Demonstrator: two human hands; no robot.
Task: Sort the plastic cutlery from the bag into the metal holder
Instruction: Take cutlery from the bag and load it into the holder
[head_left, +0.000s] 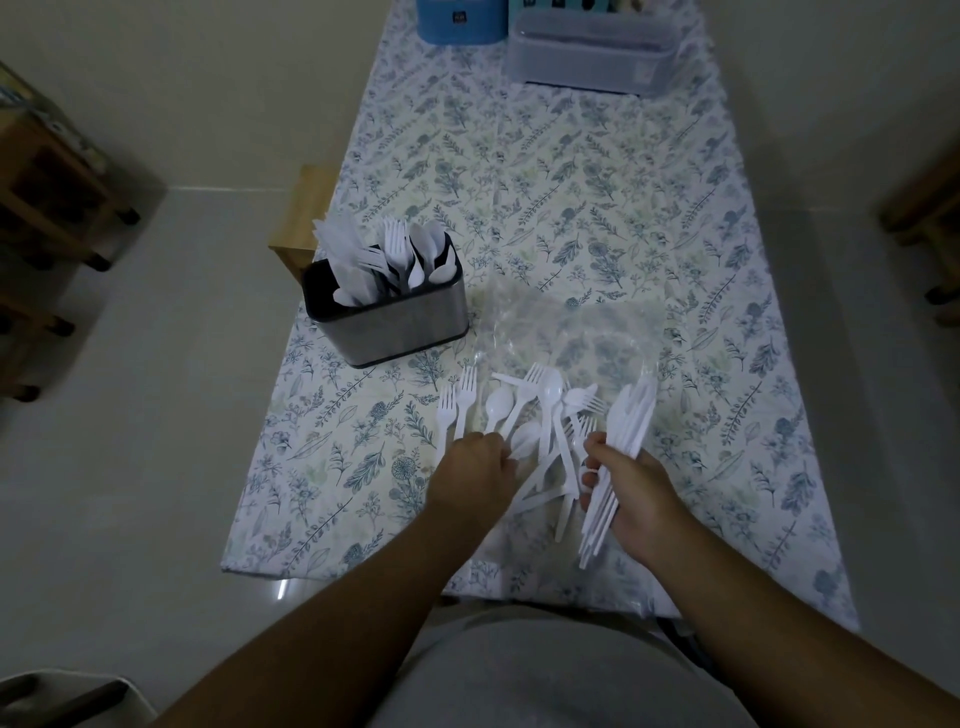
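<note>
Knives (626, 441) fill right hand (631, 488); blue container's (460, 21) label unreadable.

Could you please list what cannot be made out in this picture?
- Head view: the metal holder hides its dividers and the cutlery handles.
- The blue box and clear container are cut off by the top edge.
- The left hand covers its fingers' grip.
- The right hand's knife bundle cannot be counted.

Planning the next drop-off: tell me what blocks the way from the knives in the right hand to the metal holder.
Nothing visible stands in the way. The right hand grips the knives; toward the metal holder lie only flat loose cutlery and the left hand.
</note>
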